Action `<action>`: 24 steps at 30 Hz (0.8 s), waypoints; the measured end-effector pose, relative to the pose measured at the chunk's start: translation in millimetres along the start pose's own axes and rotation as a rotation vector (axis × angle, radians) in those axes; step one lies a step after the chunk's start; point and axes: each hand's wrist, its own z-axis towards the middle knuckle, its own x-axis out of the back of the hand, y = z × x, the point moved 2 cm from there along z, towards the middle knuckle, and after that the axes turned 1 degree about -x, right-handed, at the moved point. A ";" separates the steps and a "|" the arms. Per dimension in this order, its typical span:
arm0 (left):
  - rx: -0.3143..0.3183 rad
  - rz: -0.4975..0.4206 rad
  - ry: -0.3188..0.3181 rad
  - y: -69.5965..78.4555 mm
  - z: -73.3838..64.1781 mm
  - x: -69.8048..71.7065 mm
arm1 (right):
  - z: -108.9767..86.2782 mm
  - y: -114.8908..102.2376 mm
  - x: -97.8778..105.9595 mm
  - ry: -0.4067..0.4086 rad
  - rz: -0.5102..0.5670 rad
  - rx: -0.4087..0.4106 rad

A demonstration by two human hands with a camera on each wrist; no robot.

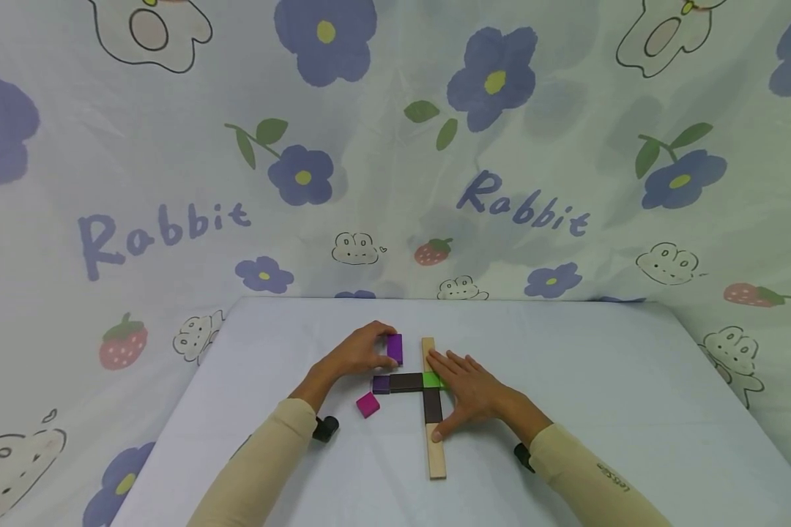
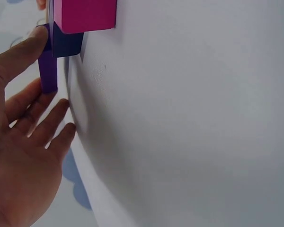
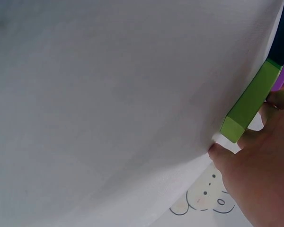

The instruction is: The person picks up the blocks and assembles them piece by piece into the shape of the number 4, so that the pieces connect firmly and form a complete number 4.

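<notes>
My left hand (image 1: 358, 352) pinches a purple rectangular block (image 1: 395, 350) between thumb and fingers, above the left arm of a block layout. That arm is a dark purple cube (image 1: 381, 384) beside a dark brown block (image 1: 406, 382). It meets a bright green block (image 1: 431, 380), partly covered by my right hand (image 1: 472, 389). The right fingers are spread, fingertips at the upper natural wood strip (image 1: 428, 344) and thumb on the lower wood strip (image 1: 437, 457). Another dark brown block (image 1: 432, 406) lies between green block and lower strip. The left wrist view shows the purple block (image 2: 48, 71) gripped upright.
A loose magenta cube (image 1: 368, 405) sits turned at an angle, just below the dark purple cube. White cloth covers the table (image 1: 567, 344). Behind it hangs a curtain (image 1: 382, 168) printed with flowers and rabbits. Dark wrist-worn devices show under both forearms.
</notes>
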 end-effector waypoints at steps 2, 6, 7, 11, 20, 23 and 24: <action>0.011 -0.003 0.001 -0.9 -2.2 0.6 | 0.4 0.1 -0.5 -0.001 -0.001 -0.002; 0.032 -0.014 0.006 -3.4 -6.8 1.0 | 0.2 0.7 -1.2 -0.001 0.000 -0.005; 0.033 -0.017 0.008 -4.0 -7.9 1.2 | 0.0 0.9 -1.3 -0.001 -0.003 -0.007; 0.036 -0.015 0.017 -6.3 -11.3 1.8 | -0.9 1.1 -1.5 0.008 0.009 -0.001; 0.007 -0.025 0.021 -9.7 -17.2 5.3 | -0.9 1.1 -2.0 0.014 0.005 0.002; -0.005 -0.026 0.024 -8.9 -20.6 7.8 | -0.7 1.1 -2.2 0.014 0.006 0.000; -0.010 -0.026 0.025 -8.9 -21.6 8.3 | -0.7 1.1 -2.2 0.014 0.008 -0.001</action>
